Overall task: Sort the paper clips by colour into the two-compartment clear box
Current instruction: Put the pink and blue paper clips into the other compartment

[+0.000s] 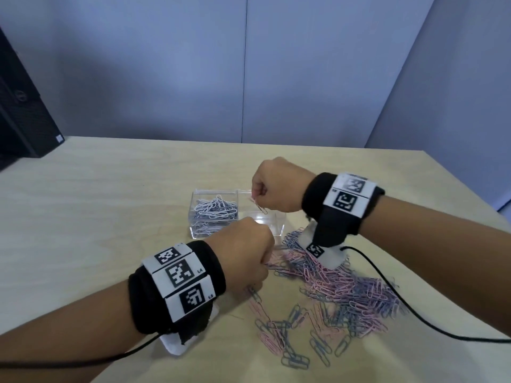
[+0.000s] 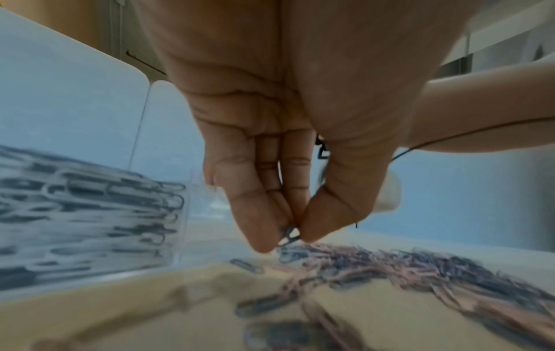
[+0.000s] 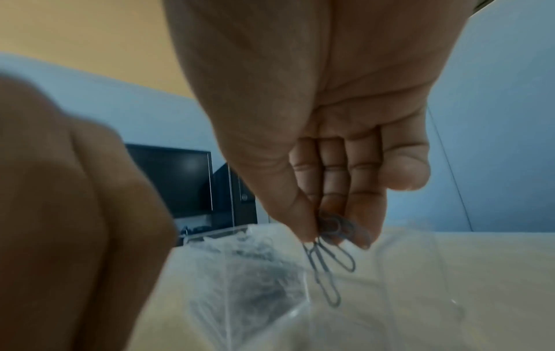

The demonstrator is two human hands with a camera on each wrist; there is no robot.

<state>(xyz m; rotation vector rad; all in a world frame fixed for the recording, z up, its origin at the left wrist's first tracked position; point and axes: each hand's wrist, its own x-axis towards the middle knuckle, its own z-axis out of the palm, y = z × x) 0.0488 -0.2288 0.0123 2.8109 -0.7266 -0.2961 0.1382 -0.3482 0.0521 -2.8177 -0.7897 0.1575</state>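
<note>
The clear two-compartment box [image 1: 277, 230] stands mid-table. Its left compartment holds several white and blue-grey clips [image 1: 217, 210]; the right one looks bare. My right hand [image 1: 255, 196] hovers over the right compartment and pinches a few dangling clips [image 1: 259, 206], pinkish here and grey in the right wrist view [image 3: 328, 258]. A loose pile of pink and blue clips [image 1: 340, 288] lies in front of the box. At the pile's near-left edge my left hand [image 1: 265, 258] pinches one dark blue clip [image 2: 289, 235] between thumb and fingertips, just above the pile [image 2: 390, 268].
A black computer tower [image 1: 25, 117] stands at the table's back left. A black cable [image 1: 414, 313] runs from my right wrist across the pile's right side. The table's right edge slants close behind my right forearm. Blue partition walls stand behind.
</note>
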